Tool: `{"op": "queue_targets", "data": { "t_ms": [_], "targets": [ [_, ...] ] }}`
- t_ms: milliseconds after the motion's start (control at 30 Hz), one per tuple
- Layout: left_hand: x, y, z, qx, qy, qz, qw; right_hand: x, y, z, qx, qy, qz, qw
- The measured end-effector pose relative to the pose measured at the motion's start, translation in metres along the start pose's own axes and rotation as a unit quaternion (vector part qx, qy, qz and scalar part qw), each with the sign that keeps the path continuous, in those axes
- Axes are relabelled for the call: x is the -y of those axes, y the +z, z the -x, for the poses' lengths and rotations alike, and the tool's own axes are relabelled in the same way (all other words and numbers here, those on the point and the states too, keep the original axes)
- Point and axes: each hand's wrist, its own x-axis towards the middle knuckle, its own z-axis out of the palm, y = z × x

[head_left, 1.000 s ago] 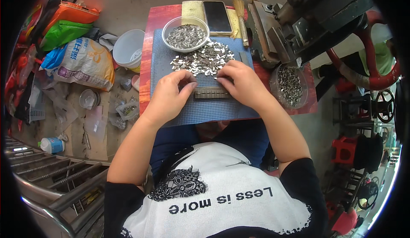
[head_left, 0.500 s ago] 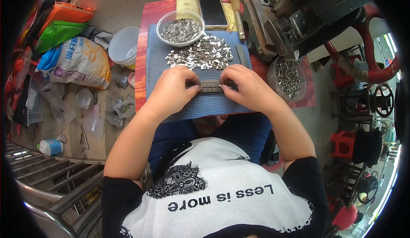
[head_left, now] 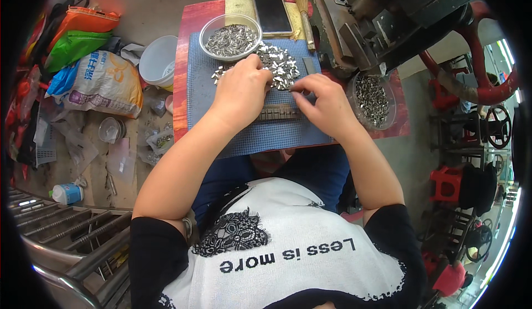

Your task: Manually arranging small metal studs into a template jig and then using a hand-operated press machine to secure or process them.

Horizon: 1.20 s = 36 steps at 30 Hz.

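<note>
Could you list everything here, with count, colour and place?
Table: one, red, centre
Mat: one, blue, on the table
Round tub: one, clear, mat's far left
Second tub: one, clear, on the table's right
Metal pieces: many, silver and dark, on the mat and in both tubs
Slotted strip: one, grey, mat's near half
Flat bar: one, grey, mat's right edge
Cloth: one, yellow, table's far side
Phone: one, dark, on the cloth
Brush: one, tan, right of the phone
Machine: one, dark, at the table's right
Bucket: one, white, left of the table
Bags: several, mixed colours, far left
Stool: at least one, red, far right
Rails: several, silver, lower left
Left hand: one, bare, at the pieces
Right hand: one, bare, near the strip
</note>
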Motion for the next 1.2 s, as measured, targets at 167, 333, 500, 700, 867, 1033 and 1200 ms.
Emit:
{"op": "queue_targets", "data": {
  "t_ms": [167, 333, 500, 700, 867, 1033, 1200],
  "targets": [
    [0.002, 0.003, 0.003, -0.022, 0.039, 0.005, 0.999, -0.005, 0.015, -0.01, -0.061, -0.031, 0.061, 0.996],
    [-0.004, -0.014, 0.021, -0.039, -0.036, 0.147, 0.988, -0.008, 0.024, -0.017, -0.024, -0.04, 0.074, 0.996],
    [0.004, -0.024, 0.03, -0.005, -0.132, 0.239, 0.962, -0.009, 0.023, -0.024, 0.001, -0.062, 0.097, 0.993],
    [0.007, -0.022, 0.033, 0.019, -0.144, 0.224, 0.964, 0.008, 0.011, -0.006, 0.034, -0.089, -0.022, 0.995],
    [0.009, -0.014, 0.034, -0.025, -0.051, 0.103, 0.993, 0.014, 0.017, 0.005, 0.057, -0.095, -0.019, 0.994],
    [0.01, -0.012, 0.037, -0.022, -0.044, 0.036, 0.998, 0.017, 0.023, 0.008, 0.009, -0.097, -0.002, 0.995],
    [0.012, -0.015, 0.043, -0.01, -0.056, 0.031, 0.998, 0.015, 0.02, 0.003, 0.02, -0.082, -0.019, 0.996]
  ]
}}
